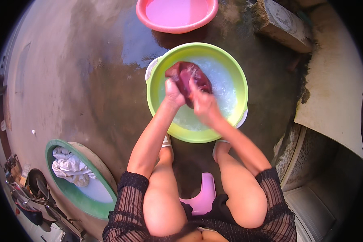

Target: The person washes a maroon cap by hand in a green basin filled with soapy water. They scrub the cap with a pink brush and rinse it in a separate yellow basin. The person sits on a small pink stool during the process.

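Observation:
A wet dark-red cloth (201, 79) is bunched over the soapy water (222, 87) inside a lime-green plastic basin (196, 137). My left hand (174, 93) grips the cloth at its left side, thumb pointing up. On its lower right, my right hand (205, 104) is pressed against the fabric; it is blurred, and its finger grip is partly hidden. Both hands are above the basin, with the forearms crossing its near rim. Whether the cloth's underside touches the water cannot be seen.
A pink basin (177, 28) of liquid stands beyond. At lower left, a green tub (81, 207) holds white fabric (71, 166) in cloudy water, near a parked motorbike (45, 199). A concrete block (286, 24) lies at upper right. Wet concrete floor (109, 99) surrounds the basins; a pink stool (204, 199) is beneath me.

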Demonstrator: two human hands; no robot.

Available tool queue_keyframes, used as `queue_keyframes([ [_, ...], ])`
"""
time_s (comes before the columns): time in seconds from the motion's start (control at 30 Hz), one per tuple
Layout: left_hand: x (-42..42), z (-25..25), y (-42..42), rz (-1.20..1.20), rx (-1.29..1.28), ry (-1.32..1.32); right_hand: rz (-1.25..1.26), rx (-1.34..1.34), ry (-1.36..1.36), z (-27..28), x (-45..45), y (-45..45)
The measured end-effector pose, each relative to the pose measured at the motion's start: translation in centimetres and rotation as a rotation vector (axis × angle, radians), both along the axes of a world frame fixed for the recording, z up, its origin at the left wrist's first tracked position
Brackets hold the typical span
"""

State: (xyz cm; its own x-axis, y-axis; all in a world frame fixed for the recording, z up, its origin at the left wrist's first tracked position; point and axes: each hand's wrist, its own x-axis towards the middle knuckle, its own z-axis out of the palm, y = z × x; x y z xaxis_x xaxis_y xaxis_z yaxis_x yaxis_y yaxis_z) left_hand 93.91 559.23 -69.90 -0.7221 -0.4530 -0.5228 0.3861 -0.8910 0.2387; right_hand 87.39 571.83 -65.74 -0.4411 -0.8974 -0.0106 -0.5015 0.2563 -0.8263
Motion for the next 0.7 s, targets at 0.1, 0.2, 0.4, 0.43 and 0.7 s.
queue_keyframes([
  [0.1, 0.6, 1.5, -0.3, -0.149, 0.040, 0.258, 0.043, -0.022, 0.044, 0.0, 0.3, 1.6],
  [0.2, -1.1, 2.7, 2.9, -0.065, 0.079, 0.131, -0.148, 0.163, 0.066, -0.3, -4.7, -1.8],
  [0.4, 1.6, 1.9, -0.1, -0.143, -0.049, 0.257, 0.089, 0.047, 0.030, 1.1, 1.4, 2.0],
  [0.43, 1.0, 1.3, 1.0, -0.120, -0.077, 0.216, 0.034, 0.024, 0.009, 0.5, -0.6, 1.3],
  [0.7, 2.4, 1.7, 0.8, -0.127, -0.052, 0.200, 0.032, 0.118, 0.017, 1.0, 1.9, 2.0],
])
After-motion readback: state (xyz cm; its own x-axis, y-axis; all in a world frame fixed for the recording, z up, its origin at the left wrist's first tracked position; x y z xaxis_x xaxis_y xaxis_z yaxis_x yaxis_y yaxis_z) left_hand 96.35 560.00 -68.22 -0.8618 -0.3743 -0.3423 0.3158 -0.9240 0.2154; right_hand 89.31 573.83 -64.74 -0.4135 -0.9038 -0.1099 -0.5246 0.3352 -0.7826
